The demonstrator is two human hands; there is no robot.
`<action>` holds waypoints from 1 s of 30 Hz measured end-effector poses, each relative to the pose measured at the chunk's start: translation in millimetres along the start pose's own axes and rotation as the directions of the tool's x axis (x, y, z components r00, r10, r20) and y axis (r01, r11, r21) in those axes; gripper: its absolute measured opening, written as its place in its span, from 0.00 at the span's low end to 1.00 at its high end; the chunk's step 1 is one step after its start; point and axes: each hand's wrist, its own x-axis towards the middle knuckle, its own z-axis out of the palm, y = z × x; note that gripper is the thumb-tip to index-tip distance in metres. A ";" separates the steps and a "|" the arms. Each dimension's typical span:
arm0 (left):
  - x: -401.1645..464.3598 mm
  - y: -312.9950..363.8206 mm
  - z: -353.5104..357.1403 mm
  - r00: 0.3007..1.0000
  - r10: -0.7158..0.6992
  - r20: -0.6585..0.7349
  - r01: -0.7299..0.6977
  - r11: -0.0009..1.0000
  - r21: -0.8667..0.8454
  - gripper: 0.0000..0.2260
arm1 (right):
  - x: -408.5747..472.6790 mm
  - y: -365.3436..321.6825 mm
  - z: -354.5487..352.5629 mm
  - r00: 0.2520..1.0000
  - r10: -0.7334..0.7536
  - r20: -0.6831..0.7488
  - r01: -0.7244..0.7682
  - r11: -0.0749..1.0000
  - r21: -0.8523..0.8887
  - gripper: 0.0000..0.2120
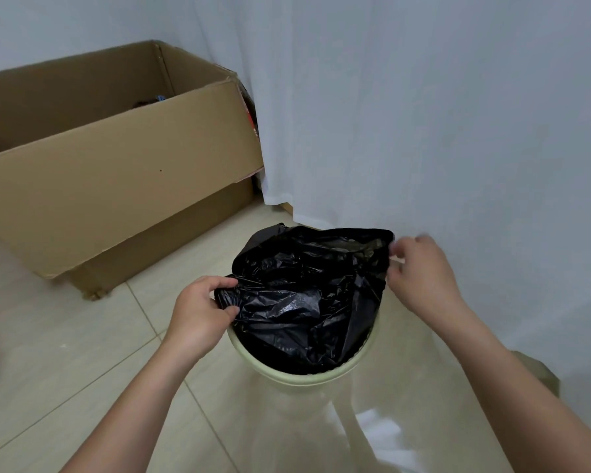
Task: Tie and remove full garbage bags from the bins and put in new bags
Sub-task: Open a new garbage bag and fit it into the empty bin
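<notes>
- Left hand point(198, 314): forearm bare, reaching forward from lower left; fingers point(224, 285) and thumb curled round a gathered bunch of black bag point(294, 295) edge.
- Right hand point(420, 271): forearm bare, extended from lower right, wrist raised; fingertips blurred, apparently pinching the bag's far right edge.
- Both hands well apart, on opposite sides.

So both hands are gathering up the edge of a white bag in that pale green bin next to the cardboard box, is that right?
Not quite: the bag is black, not white, as the head view shows. The rest holds: the left hand and right hand each grip its edge, in the pale green bin near the cardboard box.
</notes>
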 end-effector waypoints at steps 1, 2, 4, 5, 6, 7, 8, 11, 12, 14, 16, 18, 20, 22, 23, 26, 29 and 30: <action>-0.6 1.3 0.5 1.000 0.018 -0.004 -0.018 1.000 -0.004 0.16 | -2.6 -6.9 -1.9 0.988 -0.096 -0.121 0.105 0.992 0.074 0.09; -1.2 2.7 1.2 0.999 0.037 -0.008 -0.037 0.999 -0.006 0.17 | -5.0 -14.8 -4.2 0.959 -0.194 -0.208 0.223 0.966 0.131 0.11; -1.9 6.0 1.7 0.998 0.064 -0.024 -0.064 0.998 -0.002 0.17 | -7.9 -26.0 -4.2 0.902 -0.356 -0.245 0.405 0.894 0.191 0.11; -1.6 8.0 1.4 0.997 0.070 -0.039 -0.070 0.998 0.004 0.17 | -8.4 -27.2 -1.7 0.891 -0.405 -0.206 0.443 0.873 0.203 0.11; -0.7 9.4 0.5 0.996 0.073 -0.059 -0.073 0.997 0.009 0.18 | -8.1 -26.0 2.2 0.898 -0.420 -0.132 0.439 0.876 0.200 0.12; 0.6 10.6 -1.2 0.994 0.074 -0.082 -0.073 0.997 0.010 0.18 | -7.5 -22.5 7.0 0.914 -0.404 -0.031 0.404 0.900 0.166 0.16; 2.2 11.5 -3.4 0.992 0.075 -0.105 -0.075 0.997 0.011 0.19 | -6.8 -17.9 11.5 0.928 -0.365 0.077 0.356 0.928 0.108 0.21; 7.4 10.1 -11.3 0.980 0.084 -0.178 -0.080 0.996 0.030 0.22 | -6.1 -5.2 23.8 0.924 -0.198 0.327 0.199 0.979 0.031 0.31; 9.2 7.9 -13.6 0.980 0.082 -0.183 -0.072 0.996 0.060 0.23 | -5.8 -1.5 26.4 0.911 -0.159 0.381 0.153 0.987 0.045 0.33; 11.4 1.6 -15.4 0.987 0.059 -0.149 -0.032 0.983 0.180 0.24 | -5.3 3.4 29.5 0.877 -0.121 0.465 0.094 0.992 0.080 0.35; 11.0 -0.7 -13.9 0.988 0.062 -0.140 -0.017 0.953 0.301 0.25 | -4.6 5.3 30.7 0.863 -0.121 0.491 0.080 0.991 0.104 0.35; 9.5 3.7 -10.0 0.944 0.243 -0.222 -0.163 0.931 0.326 0.23 | -2.8 4.3 31.0 0.884 -0.126 0.450 0.110 0.992 0.062 0.33; 8.1 12.1 -3.6 0.838 0.468 -0.281 -0.384 0.872 0.304 0.16 | -0.4 0.3 30.7 0.928 -0.142 0.343 0.156 0.988 -0.014 0.29; 9.0 16.5 4.7 0.785 0.582 -0.215 -0.520 0.806 0.283 0.11 | 3.4 -4.1 30.4 0.962 -0.213 0.173 0.217 0.976 -0.008 0.23; 10.3 15.5 10.4 0.783 0.605 -0.146 -0.548 0.781 0.299 0.11 | 5.3 -6.3 30.3 0.964 -0.248 0.095 0.246 0.969 0.035 0.19; 17.1 4.6 28.3 0.829 0.558 0.029 -0.525 0.760 0.383 0.11 | 10.7 -11.2 32.1 0.954 -0.298 0.041 0.286 0.940 0.185 0.13; 25.4 -2.4 38.4 0.873 0.484 0.055 -0.461 0.785 0.413 0.15 | 13.0 -11.5 39.4 0.936 -0.328 0.125 0.286 0.919 0.271 0.17; 27.7 -2.5 40.1 0.882 0.469 0.046 -0.444 0.793 0.417 0.17 | 13.4 -11.1 42.0 0.932 -0.334 0.143 0.281 0.912 0.300 0.19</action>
